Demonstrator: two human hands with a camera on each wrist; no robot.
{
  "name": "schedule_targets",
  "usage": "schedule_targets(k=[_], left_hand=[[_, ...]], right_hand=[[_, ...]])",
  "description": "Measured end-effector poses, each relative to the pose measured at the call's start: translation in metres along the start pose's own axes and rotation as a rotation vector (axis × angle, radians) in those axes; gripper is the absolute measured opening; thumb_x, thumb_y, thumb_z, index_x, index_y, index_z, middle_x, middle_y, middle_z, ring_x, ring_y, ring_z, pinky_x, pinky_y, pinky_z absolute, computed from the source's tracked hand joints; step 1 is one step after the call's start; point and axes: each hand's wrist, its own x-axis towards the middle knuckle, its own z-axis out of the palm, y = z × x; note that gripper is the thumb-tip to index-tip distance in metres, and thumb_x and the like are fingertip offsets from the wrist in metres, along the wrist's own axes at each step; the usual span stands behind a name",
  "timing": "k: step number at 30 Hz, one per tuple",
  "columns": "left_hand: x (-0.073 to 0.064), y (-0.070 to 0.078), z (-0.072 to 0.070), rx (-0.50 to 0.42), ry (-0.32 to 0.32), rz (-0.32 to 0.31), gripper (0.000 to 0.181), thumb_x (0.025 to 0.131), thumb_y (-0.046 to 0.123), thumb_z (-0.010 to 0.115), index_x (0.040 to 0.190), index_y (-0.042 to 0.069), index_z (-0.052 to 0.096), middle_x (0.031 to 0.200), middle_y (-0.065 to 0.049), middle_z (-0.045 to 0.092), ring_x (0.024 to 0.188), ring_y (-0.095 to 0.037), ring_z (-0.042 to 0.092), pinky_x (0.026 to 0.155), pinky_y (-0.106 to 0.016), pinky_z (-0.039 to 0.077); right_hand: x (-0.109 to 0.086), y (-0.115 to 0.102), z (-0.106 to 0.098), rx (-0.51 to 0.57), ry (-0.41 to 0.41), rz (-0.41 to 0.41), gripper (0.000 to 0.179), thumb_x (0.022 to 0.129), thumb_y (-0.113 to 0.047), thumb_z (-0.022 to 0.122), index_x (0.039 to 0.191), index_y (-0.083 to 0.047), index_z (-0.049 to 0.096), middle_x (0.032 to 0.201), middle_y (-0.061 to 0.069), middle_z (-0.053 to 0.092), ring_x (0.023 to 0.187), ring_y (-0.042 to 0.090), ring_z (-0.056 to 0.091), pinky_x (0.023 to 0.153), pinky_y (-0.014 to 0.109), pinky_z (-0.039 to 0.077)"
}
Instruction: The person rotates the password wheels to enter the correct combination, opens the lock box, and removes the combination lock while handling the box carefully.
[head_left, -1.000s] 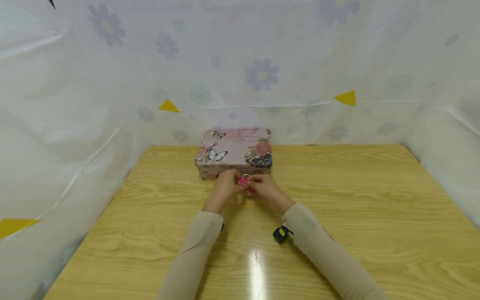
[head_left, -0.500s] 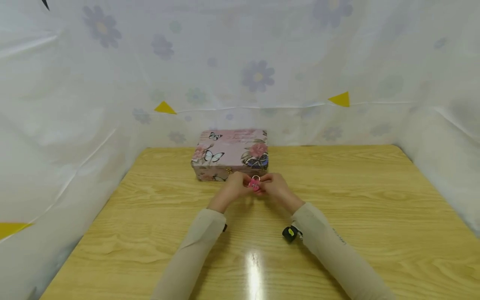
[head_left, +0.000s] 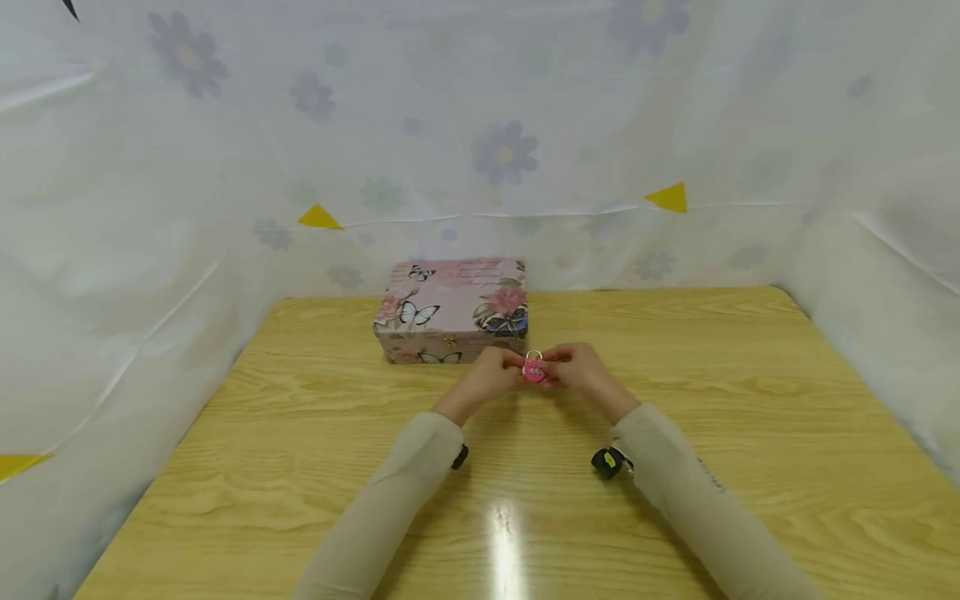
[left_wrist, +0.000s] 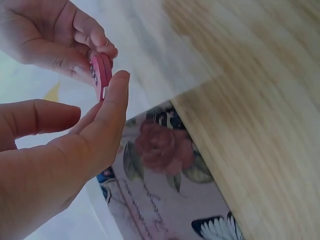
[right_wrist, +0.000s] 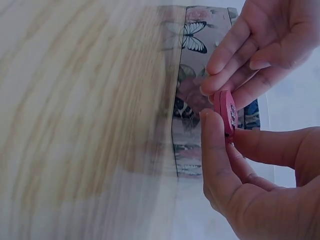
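A small pink combination padlock [head_left: 534, 372] with a silver shackle is held up between both hands, close in front of the box's right corner. My right hand [head_left: 581, 371] pinches it; in the right wrist view, thumb and fingers press the padlock [right_wrist: 226, 112] from both faces. My left hand [head_left: 489, 377] touches the other side. In the left wrist view, that hand [left_wrist: 75, 140] has fairly straight fingers at the padlock's edge, with the thumb lifted away. Behind them sits the pink box [head_left: 457, 293] with butterflies and roses, lid down, a gold clasp [head_left: 450, 342] on its front.
The box stands near the back of a light wooden table [head_left: 300, 467]. A white flowered sheet [head_left: 420, 125] hangs behind and at both sides, with yellow triangles [head_left: 667, 198] on it. A black wrist device [head_left: 609, 462] hangs below the right sleeve.
Both hands and the padlock have shifted to the right, away from the box's front middle. The clasp has come into sight. The whole view has turned slightly, moving the box left in it.
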Motion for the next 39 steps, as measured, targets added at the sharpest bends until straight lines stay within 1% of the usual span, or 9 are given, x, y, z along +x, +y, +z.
schedule_targets(k=[4,9,13,16,19,24,31,34,39], left_hand=[[0.006,0.001,0.006,-0.067,0.014,-0.024,0.028,0.092,-0.002,0.048,0.115,-0.012,0.062,0.107,-0.021,0.065,0.087,-0.020,0.060,0.073,-0.024,0.050],[0.013,0.005,0.013,-0.133,-0.005,-0.081,0.029,0.095,-0.002,0.046,0.118,-0.011,0.061,0.110,-0.021,0.064,0.098,-0.026,0.062,0.084,-0.033,0.052],[0.019,0.008,0.018,-0.163,-0.011,-0.119,0.029,0.094,-0.002,0.048,0.119,-0.009,0.062,0.112,-0.019,0.064,0.095,-0.022,0.062,0.085,-0.032,0.051],[0.023,0.010,0.022,-0.186,-0.012,-0.138,0.029,0.094,-0.002,0.048,0.118,-0.009,0.062,0.112,-0.018,0.064,0.093,-0.018,0.060,0.084,-0.030,0.051],[0.026,0.011,0.025,-0.203,-0.016,-0.150,0.029,0.094,-0.002,0.048,0.118,-0.010,0.062,0.113,-0.018,0.065,0.095,-0.019,0.060,0.084,-0.028,0.051],[0.030,0.011,0.030,-0.168,-0.034,-0.145,0.029,0.094,0.000,0.049,0.118,-0.011,0.062,0.115,-0.019,0.064,0.098,-0.021,0.060,0.079,-0.023,0.049],[0.038,0.012,0.033,-0.139,-0.031,-0.144,0.027,0.092,0.000,0.050,0.113,-0.011,0.064,0.104,-0.017,0.066,0.080,-0.014,0.057,0.067,-0.017,0.046],[0.040,0.013,0.033,-0.114,-0.037,-0.160,0.027,0.093,0.002,0.049,0.112,-0.011,0.065,0.100,-0.017,0.066,0.076,-0.014,0.055,0.069,-0.020,0.047],[0.044,0.011,0.034,-0.065,-0.045,-0.182,0.027,0.095,0.004,0.048,0.112,-0.008,0.065,0.096,-0.015,0.066,0.078,-0.015,0.055,0.076,-0.026,0.050]], right_hand=[[0.002,0.002,-0.006,0.007,0.010,0.004,0.030,0.093,0.005,0.054,0.119,0.021,0.052,0.109,0.034,0.061,0.069,0.013,0.066,0.073,0.034,0.056],[0.003,0.005,-0.014,0.012,0.031,0.008,0.029,0.092,0.006,0.055,0.116,0.023,0.053,0.100,0.028,0.064,0.065,0.010,0.064,0.069,0.031,0.057],[0.004,0.006,-0.021,-0.116,0.074,0.009,0.028,0.092,0.002,0.057,0.113,0.020,0.058,0.096,0.025,0.066,0.065,0.008,0.062,0.066,0.024,0.054],[0.006,0.007,-0.026,-0.205,0.104,0.020,0.028,0.092,-0.001,0.059,0.112,0.018,0.060,0.100,0.027,0.066,0.068,0.008,0.060,0.065,0.021,0.052],[0.007,0.009,-0.028,-0.206,0.114,0.055,0.027,0.092,-0.001,0.060,0.112,0.017,0.061,0.104,0.028,0.065,0.070,0.009,0.061,0.066,0.023,0.053],[0.010,0.013,-0.032,-0.130,0.113,0.100,0.028,0.092,0.002,0.057,0.114,0.019,0.058,0.110,0.031,0.062,0.072,0.011,0.064,0.070,0.028,0.056],[0.014,0.015,-0.034,-0.086,0.127,0.118,0.026,0.091,0.004,0.058,0.111,0.020,0.059,0.097,0.023,0.065,0.065,0.008,0.062,0.067,0.026,0.056],[0.016,0.015,-0.035,-0.075,0.126,0.130,0.025,0.090,0.005,0.058,0.110,0.020,0.059,0.095,0.022,0.065,0.063,0.007,0.062,0.066,0.026,0.056],[0.020,0.016,-0.036,-0.091,0.129,0.144,0.024,0.088,0.007,0.059,0.108,0.020,0.061,0.106,0.029,0.063,0.064,0.007,0.062,0.067,0.026,0.056]])
